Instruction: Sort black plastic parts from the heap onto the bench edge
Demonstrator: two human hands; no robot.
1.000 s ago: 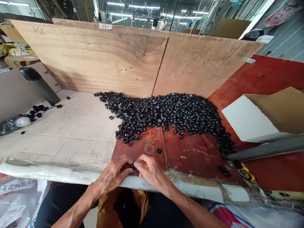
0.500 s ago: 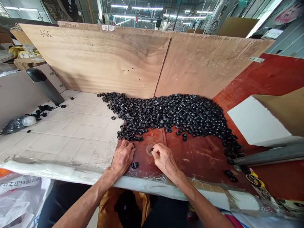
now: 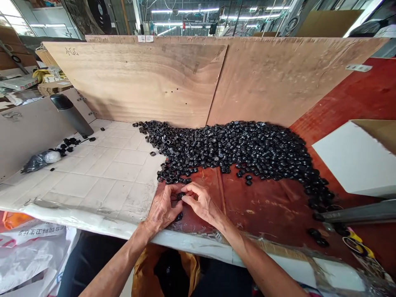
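Note:
My left hand (image 3: 162, 209) and my right hand (image 3: 201, 201) meet low over the red board near the front edge. A small round black plastic cap (image 3: 179, 196) is pinched between the fingertips of both hands; the fingers partly cover it. Another black cap (image 3: 178, 216) lies on the board just under my left thumb, partly hidden by it. Behind my hands spreads a large heap of the same black caps (image 3: 229, 146), its near left edge a short way beyond my left fingers.
A plywood wall (image 3: 145, 82) closes off the back. On the left stand a dark grey bottle (image 3: 74, 117) and a small plastic bag (image 3: 37, 161). An open cardboard box (image 3: 349, 159), a grey metal bar (image 3: 361, 213) and yellow-handled scissors (image 3: 360, 243) are at the right.
My right hand has moved left to join my left hand at the small cap. The clear disc that showed by my right fingertips is out of sight. The view has shifted slightly.

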